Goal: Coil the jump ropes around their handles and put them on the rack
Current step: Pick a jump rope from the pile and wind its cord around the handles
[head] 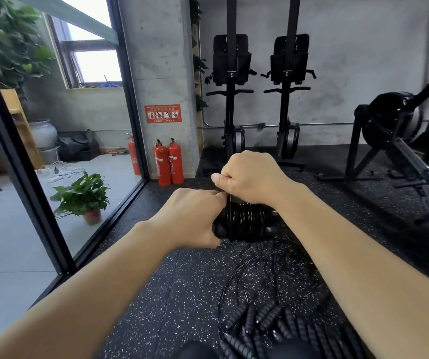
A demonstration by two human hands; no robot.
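Handles (244, 224) wrapped in rope, gripped by left hand (195, 218), right hand (249, 177) apparently pinching cord above.

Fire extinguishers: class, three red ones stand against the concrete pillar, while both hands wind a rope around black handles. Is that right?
Not quite. The head view shows two fire extinguishers against the pillar, not three. The left hand and right hand do wind rope around the handles.

Both arms outstretched, left hand (195, 216) and right hand (249, 177) fisted together.

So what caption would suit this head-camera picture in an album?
Left hand grips a jump rope's handles while right hand winds its cord.
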